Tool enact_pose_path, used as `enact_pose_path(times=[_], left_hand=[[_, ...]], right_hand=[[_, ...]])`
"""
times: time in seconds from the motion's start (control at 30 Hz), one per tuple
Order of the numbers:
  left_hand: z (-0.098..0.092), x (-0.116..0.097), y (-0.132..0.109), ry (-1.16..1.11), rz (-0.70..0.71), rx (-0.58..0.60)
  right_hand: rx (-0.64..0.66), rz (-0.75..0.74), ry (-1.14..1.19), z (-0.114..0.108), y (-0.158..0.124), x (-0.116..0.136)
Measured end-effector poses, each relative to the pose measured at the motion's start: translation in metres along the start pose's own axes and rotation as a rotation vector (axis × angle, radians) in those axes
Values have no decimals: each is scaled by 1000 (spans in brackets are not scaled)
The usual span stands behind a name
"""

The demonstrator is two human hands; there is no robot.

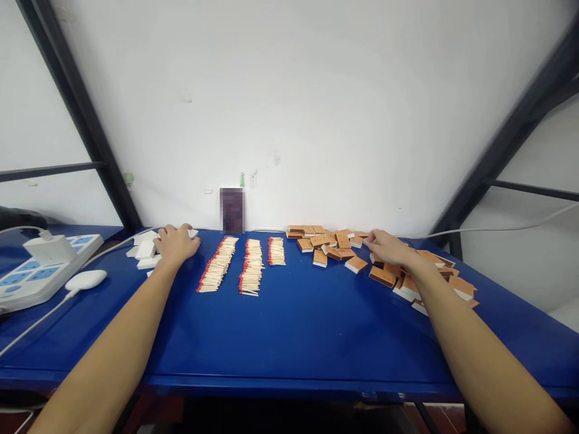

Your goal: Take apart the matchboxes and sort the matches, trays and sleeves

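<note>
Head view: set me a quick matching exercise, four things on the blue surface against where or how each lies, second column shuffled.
Things
1. Matchsticks
2. Orange boxes
3. Power strip
4. White pieces

Place or state
A. Farthest left of the four, with blue socket panels
B. Under and beside the left hand
C. Laid out in three groups, red heads toward the left
D. Strewn around and under the right hand and forearm

Pairs: 1-C, 2-D, 3-A, 4-B
</note>
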State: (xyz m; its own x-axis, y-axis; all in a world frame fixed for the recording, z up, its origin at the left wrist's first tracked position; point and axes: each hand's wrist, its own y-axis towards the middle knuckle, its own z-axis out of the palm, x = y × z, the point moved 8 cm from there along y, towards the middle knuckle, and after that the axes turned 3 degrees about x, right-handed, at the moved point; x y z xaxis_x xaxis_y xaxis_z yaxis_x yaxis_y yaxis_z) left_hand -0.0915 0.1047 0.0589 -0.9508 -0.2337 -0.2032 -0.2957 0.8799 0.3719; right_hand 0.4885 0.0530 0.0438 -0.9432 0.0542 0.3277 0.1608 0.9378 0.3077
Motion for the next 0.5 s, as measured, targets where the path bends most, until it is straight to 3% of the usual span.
enact_pose_path(times=[0.1,0.27,0.5], left_hand=[[3,-1,-2,24,11,-8],[0,-6,-5,56,23,-37],[-10,-16,-7,26,44,-75]], right_hand=[[44,65,-36,5,-2,-3],[48,-78,-188,21,-3,15],[126,-100,-231,37,1,19]])
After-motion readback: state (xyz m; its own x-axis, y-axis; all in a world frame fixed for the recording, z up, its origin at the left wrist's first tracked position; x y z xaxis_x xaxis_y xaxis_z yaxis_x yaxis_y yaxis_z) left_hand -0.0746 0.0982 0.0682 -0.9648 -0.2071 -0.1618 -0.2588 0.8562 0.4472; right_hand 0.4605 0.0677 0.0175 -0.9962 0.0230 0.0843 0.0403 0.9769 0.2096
